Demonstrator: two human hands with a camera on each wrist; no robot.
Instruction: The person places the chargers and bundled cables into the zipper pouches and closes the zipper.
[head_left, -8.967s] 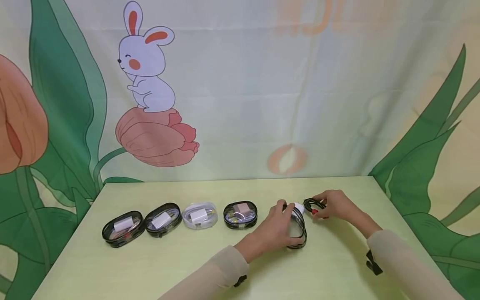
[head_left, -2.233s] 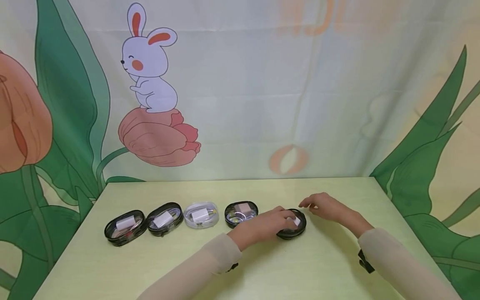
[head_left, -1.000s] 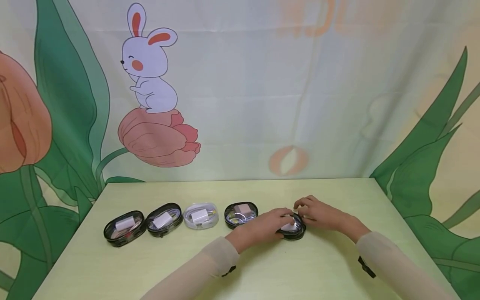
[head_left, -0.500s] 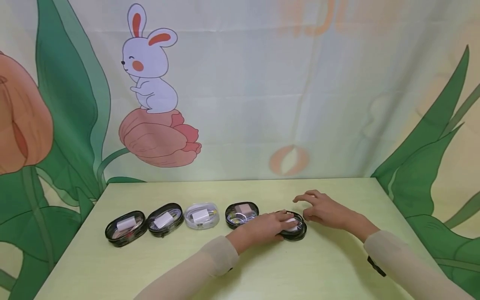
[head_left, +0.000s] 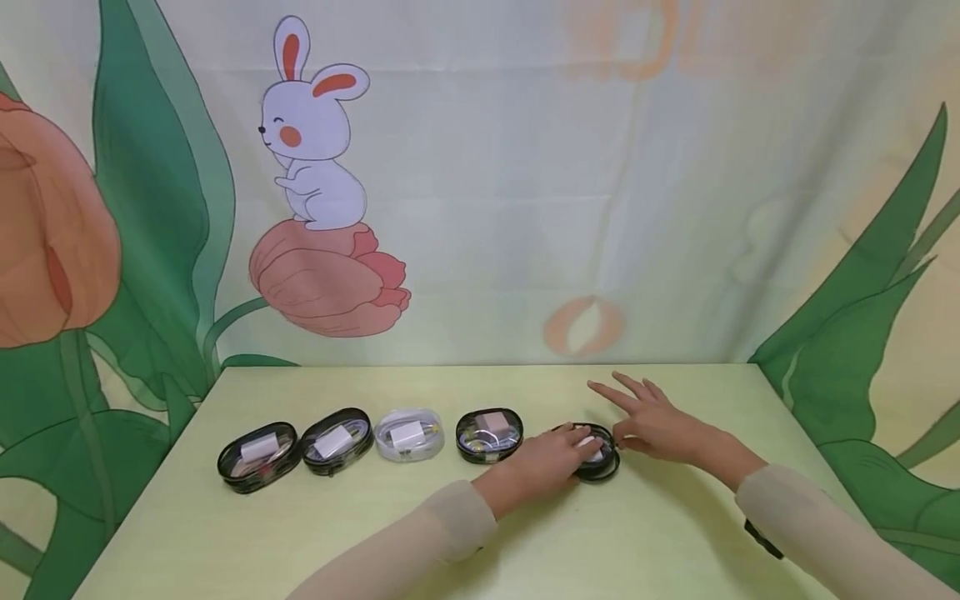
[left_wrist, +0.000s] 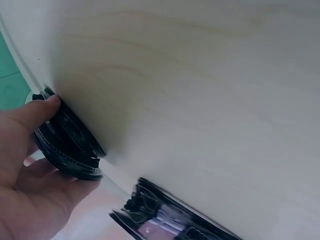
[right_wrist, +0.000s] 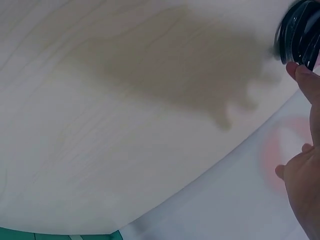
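At the right end of a row of small oval cases is a black-rimmed zip case (head_left: 597,467) with a clear top and something white inside. My left hand (head_left: 536,467) holds it from the left, fingers over the top. In the left wrist view, the left thumb (left_wrist: 47,107) is on one rim and the fingers on the other, with a gap showing between the rims. My right hand (head_left: 663,429) has thumb and index finger pinched together at the case's right edge, the other fingers spread. In the right wrist view, those fingertips (right_wrist: 295,70) meet the dark rim.
To the left stand a black-rimmed case (head_left: 489,454) with a pinkish block and cable, a clear white case (head_left: 408,454) and two more black-rimmed cases (head_left: 337,454) with white chargers. A printed rabbit curtain (head_left: 480,167) hangs behind the table (head_left: 637,542).
Nine seconds ago the case's lid stood raised and my right hand held a coiled black cable; now the lid is down and the cable out of sight. My right fingers have since pinched the edge.
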